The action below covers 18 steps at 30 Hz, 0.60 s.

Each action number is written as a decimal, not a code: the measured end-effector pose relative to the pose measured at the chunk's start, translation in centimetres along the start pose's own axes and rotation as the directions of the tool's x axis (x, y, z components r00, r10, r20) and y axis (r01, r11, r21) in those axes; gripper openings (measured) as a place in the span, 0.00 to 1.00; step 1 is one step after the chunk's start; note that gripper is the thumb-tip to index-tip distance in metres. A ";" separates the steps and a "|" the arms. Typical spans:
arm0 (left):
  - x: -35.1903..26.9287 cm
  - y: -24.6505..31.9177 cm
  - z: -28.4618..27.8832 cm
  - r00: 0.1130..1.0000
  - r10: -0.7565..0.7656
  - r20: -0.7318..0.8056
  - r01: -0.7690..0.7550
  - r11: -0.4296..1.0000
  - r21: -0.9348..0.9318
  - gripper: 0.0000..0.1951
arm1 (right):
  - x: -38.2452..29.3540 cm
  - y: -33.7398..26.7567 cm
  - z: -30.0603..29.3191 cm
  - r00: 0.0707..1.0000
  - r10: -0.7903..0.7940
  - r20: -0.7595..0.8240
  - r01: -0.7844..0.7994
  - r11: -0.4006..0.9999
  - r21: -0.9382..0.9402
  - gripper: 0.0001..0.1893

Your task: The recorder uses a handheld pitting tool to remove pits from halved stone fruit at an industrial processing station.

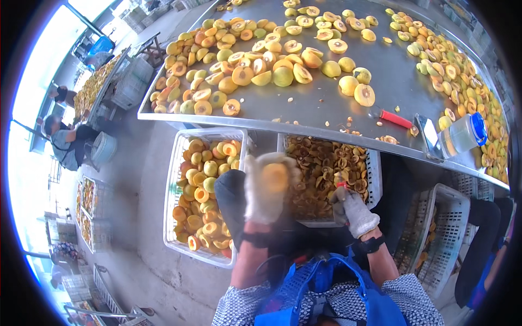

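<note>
My left hand (267, 195), in a white knit glove and blurred, holds a halved peach-like fruit (275, 177) with its cut face up. In my right hand (354, 210), also gloved, is a small red-handled tool (341, 185); a bit of fruit (341, 177) shows near its tip, and its working end is hard to make out. Both hands are over a white plastic crate (374, 179) of dark pits and scraps below the table edge. To the left, another white crate (173, 203) holds pitted fruit halves (202, 194).
The metal table (379, 53) bears many halved fruits (242, 75), a red-handled tool (395, 119), a phone (429, 134) and a blue-lidded clear jar (463, 135). More crates (444, 232) and a person's leg (477, 244) are at right. A seated person (67, 140) is far left.
</note>
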<state>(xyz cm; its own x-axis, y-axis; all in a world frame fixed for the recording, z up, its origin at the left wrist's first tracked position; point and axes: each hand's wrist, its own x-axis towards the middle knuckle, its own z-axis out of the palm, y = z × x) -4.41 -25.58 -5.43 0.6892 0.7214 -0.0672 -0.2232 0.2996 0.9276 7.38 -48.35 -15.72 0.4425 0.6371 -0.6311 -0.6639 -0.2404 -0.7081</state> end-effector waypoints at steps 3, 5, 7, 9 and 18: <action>-0.4 4.3 -3.8 0.947 0.313 -0.070 -0.176 0.691 0.701 0.19 | 0.7 0.8 -0.6 0.995 0.076 -0.060 -0.078 0.997 -0.021 0.20; 0.6 5.6 -10.5 0.898 0.406 -0.168 -0.156 0.651 0.743 0.08 | 0.4 0.9 -0.8 0.989 0.077 -0.128 -0.080 0.997 -0.016 0.22; 0.6 8.2 -15.1 0.798 0.344 -0.494 0.117 0.716 0.688 0.17 | 1.2 1.9 -1.6 0.986 0.129 -0.101 -0.133 0.991 -0.028 0.21; 1.2 8.8 -21.2 0.819 0.459 -0.345 0.184 0.359 0.915 0.15 | 1.5 1.8 -1.5 0.986 0.118 -0.120 -0.130 0.987 -0.099 0.21; 17.0 11.2 -4.5 0.907 0.268 0.324 -0.309 -0.096 0.946 0.26 | 2.9 1.4 0.2 0.982 0.127 -0.139 -0.172 0.910 -0.377 0.21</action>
<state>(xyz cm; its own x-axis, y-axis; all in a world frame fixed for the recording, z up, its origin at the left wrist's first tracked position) 1.65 -7.13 2.17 0.7885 0.5330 0.3068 0.4605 -0.8424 0.2798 7.63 -46.70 -18.51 0.4341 0.4930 -0.7540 -0.4525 -0.6044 -0.6556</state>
